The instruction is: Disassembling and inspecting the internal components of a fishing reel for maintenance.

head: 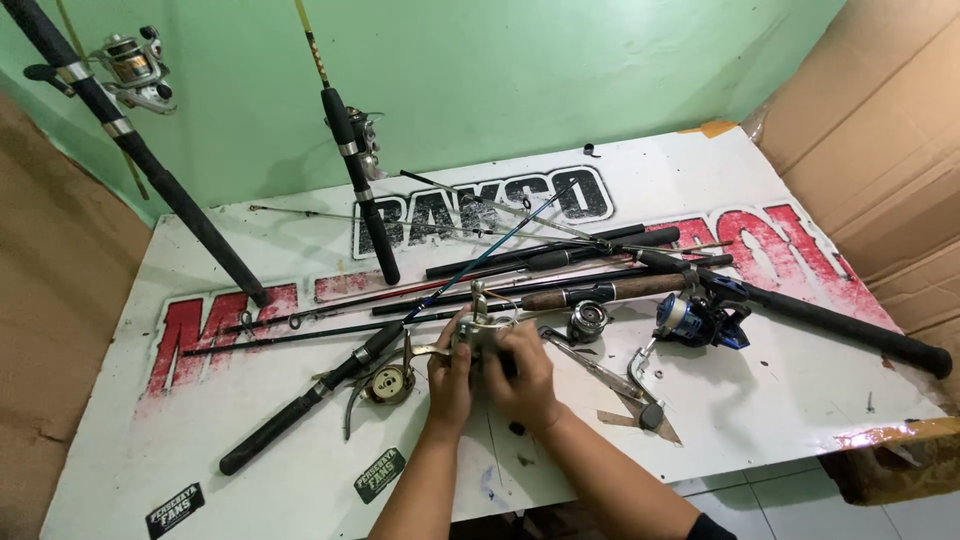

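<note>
the left hand (pixel 449 382) and the right hand (pixel 522 375) meet at the middle of the white painted board tabletop with red and black lettering (pixel 780 400), near its front edge. both hands are closed around a silver metal spinning reel body (pixel 480 328), the left gripping its left side and the right wrapped over its right side; the reel is held just above the board surface. a round brass-coloured reel spool part with a curved wire (pixel 387 383) lies on the board just left of the left hand. a small dark grey reel spool (pixel 588 320) rests just beyond the right hand, and a blue and black spinning reel (pixel 697 320) sits further right, mounted on a black rod with a brown cork grip (pixel 640 288). a black foam-handled rod butt (pixel 300 412) lies diagonally left of the hands. several thin black rod sections are spread across the board behind the reel. two black rods fitted with silver reels (pixel 352 150) lean against the green wall (pixel 520 70). brown cardboard sheets (pixel 880 130) stand at the right.
</note>
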